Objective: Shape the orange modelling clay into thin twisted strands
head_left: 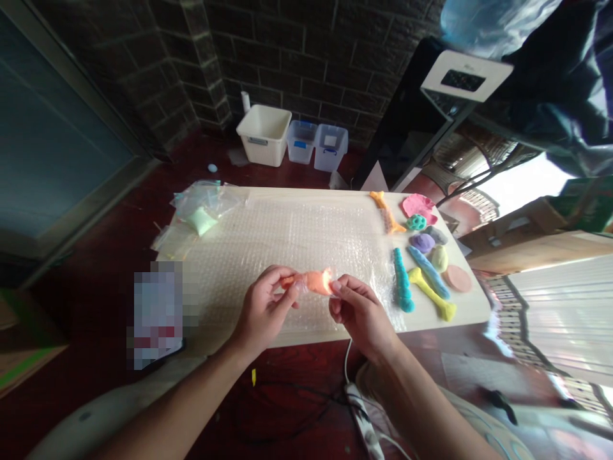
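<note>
Pale tabletop at the wearer's front, mostly under bubble wrap. Above its near part, left hand and right hand set apart, each pinching one end of an orange piece, seemingly in clear film. Step in hand, I judge: working that wrapping. Next move probably calls for light, steady fingertips; piece looks soft. Rightward, yellow bone-shaped piece, teal piece; far left, pale-green packet; beyond, cream bin, dark brick wall.
</note>
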A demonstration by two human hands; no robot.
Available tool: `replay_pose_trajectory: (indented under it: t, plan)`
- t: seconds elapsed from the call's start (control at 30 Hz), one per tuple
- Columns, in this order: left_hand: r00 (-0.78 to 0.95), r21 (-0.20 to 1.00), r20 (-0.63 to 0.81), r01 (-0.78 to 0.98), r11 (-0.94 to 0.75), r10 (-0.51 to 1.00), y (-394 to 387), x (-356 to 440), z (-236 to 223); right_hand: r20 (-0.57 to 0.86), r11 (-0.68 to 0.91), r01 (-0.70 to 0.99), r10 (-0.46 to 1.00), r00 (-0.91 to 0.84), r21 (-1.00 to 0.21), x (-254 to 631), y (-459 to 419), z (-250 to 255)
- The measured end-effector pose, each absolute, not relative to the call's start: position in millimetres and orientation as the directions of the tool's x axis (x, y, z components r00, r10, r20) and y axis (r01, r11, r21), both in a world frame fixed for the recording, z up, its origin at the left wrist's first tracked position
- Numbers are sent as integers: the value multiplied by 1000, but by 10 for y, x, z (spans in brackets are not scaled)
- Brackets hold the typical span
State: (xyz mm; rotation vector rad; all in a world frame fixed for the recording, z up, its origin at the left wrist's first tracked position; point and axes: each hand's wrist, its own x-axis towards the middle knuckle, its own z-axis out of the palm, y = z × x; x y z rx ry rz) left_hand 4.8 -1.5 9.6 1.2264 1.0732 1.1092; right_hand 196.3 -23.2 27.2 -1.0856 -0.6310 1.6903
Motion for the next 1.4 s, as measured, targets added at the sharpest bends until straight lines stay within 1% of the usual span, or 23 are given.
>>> replay_pose_trajectory:
  t: [0.1, 0.17, 0.2, 0.27, 0.33, 0.4, 0.47, 0.53, 0.57, 0.67, 0.73, 0.77, 0.83, 0.97, 1.03, 1.13, 1.23, 1.33, 1.4]
  plan:
    - [138, 992, -69, -93, 82, 988, -17, 67, 71, -388, -374, -505, 918, -81, -778, 1956, -234, 231]
    - [174, 976, -142, -142, 167, 974, -22, 75, 71, -369, -363, -484, 925, -88, -796, 1959, -236, 218]
    - [199, 959, -180, -184, 217, 963, -23, 75, 78, -342, -348, -440, 935, -96, -828, 1967, -238, 222]
    - [224, 907, -244, -293, 304, 944, -16, 68, 102, -259, -283, -257, 958, -125, -924, 1997, -241, 259]
    - [238, 863, -294, -351, 364, 926, 2, 53, 130, -184, -188, -5, 964, -190, -982, 2043, -246, 328]
    - [310, 865, -325, -284, 413, 894, 21, 40, 153, -150, -103, 181, 950, -274, -978, 2093, -250, 409]
    - [441, 903, -313, -136, 407, 841, 26, 34, 167, -133, -41, 258, 927, -351, -965, 2134, -250, 482]
    - [542, 952, -251, -10, 306, 802, 14, 33, 178, -114, 5, 284, 909, -401, -959, 2156, -248, 528]
    - [561, 971, -219, 45, 234, 799, 3, 32, 185, -108, 21, 296, 905, -412, -955, 2159, -248, 537]
    - [514, 974, -154, 220, 44, 844, -30, 28, 212, -109, 46, 359, 911, -398, -932, 2143, -254, 511]
    - [468, 951, -132, 308, -21, 874, -48, 29, 228, -108, 60, 417, 923, -368, -907, 2115, -264, 467]
    - [455, 946, -125, 322, -32, 882, -56, 32, 234, -99, 68, 438, 932, -348, -896, 2099, -270, 446]
    - [443, 957, -135, 290, 0, 886, -69, 44, 237, -60, 91, 459, 951, -304, -884, 2065, -280, 418]
    - [434, 979, -204, 109, 174, 877, -70, 69, 228, 47, 166, 437, 962, -270, -884, 2005, -295, 428]
    - [439, 971, -231, 50, 233, 868, -56, 71, 228, 71, 178, 410, 962, -263, -895, 1985, -302, 436]
    - [460, 959, -251, -1, 283, 852, -42, 66, 251, 37, 120, 358, 973, -229, -926, 1966, -315, 411]
    - [510, 953, -228, -60, 298, 829, -62, 63, 283, -28, 25, 278, 983, -184, -960, 1954, -323, 353]
    - [567, 934, -218, -113, 338, 794, -107, 73, 282, -36, 7, 252, 986, -162, -968, 1945, -313, 297]
    - [563, 926, -229, -125, 355, 794, -130, 87, 257, -45, -10, 246, 990, -137, -969, 1933, -300, 273]
